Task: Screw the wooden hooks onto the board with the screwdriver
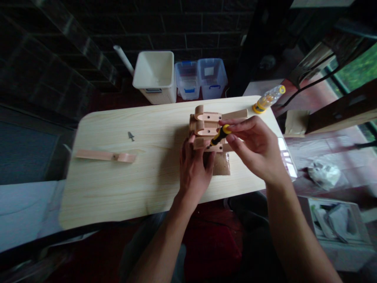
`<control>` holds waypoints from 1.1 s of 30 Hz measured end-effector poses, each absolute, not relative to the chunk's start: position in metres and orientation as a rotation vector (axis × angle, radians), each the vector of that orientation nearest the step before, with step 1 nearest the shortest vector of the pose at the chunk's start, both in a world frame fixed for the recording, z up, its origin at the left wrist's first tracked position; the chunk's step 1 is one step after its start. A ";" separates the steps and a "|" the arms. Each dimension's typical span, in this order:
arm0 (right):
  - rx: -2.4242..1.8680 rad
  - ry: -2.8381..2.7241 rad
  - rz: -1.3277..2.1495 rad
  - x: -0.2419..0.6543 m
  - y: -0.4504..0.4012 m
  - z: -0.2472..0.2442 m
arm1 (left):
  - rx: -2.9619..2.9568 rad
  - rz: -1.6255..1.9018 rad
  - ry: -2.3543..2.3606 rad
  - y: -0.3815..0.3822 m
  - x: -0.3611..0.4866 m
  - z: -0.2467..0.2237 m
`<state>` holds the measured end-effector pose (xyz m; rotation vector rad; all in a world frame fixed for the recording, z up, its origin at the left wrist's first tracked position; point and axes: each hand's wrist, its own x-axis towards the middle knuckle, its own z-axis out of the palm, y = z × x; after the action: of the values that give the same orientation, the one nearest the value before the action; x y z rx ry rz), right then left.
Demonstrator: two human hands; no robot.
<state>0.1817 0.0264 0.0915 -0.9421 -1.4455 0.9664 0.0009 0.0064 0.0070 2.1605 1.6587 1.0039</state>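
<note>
A yellow-and-black screwdriver [220,135] is pinched in the fingers of my right hand [255,145]. It slants down to the left, its tip at a screw in the nearest wooden piece [217,148]. My left hand [194,167] grips that piece at its left end, thumb and fingers around it. Two similar wooden pieces with rounded ends, the far one [203,116] and the middle one [203,131], lie behind it with dark screws in them. Under them is a brown block [221,165], partly wrapped in shiny clear film; the hands hide some of it.
On the left of the table [123,196] lie a loose wooden strip [103,156] and a few screws [131,136]. A clear bottle-shaped container with yellow ends [268,100] stands at the back right corner. Beyond the far edge are a white bin [154,70] and two clear boxes [212,76].
</note>
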 end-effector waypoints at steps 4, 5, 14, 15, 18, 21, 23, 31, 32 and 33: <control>-0.940 -1.477 0.965 0.181 0.025 0.094 | 2.161 1.019 1.646 0.007 0.001 0.007; -0.939 -1.490 0.956 0.181 0.025 0.094 | 2.161 1.020 1.642 0.007 0.001 0.007; -0.982 -1.578 0.845 0.179 0.023 0.099 | 2.177 0.996 1.640 0.007 0.000 0.006; -0.977 -1.573 0.859 0.179 0.023 0.100 | 2.175 0.994 1.642 0.007 0.000 0.006; -0.965 -1.545 0.899 0.179 0.023 0.099 | 2.168 0.991 1.647 0.007 0.000 0.007; -0.966 -1.522 0.903 0.180 0.025 0.096 | 2.155 0.999 1.648 0.006 0.000 0.008; -0.968 -1.510 0.888 0.179 0.027 0.093 | 2.146 1.003 1.650 0.006 0.001 0.008; -0.977 -1.493 0.944 0.179 0.025 0.099 | 2.152 0.992 1.644 0.006 0.000 0.008; -0.982 -1.494 0.944 0.180 0.024 0.099 | 2.155 0.990 1.646 0.006 0.000 0.008; -0.983 -1.496 0.941 0.180 0.024 0.099 | 2.160 0.990 1.649 0.006 0.000 0.008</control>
<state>0.1799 0.0242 0.0991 -0.9831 -1.4957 0.9406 0.0000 0.0063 0.0080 2.1596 1.6489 0.9896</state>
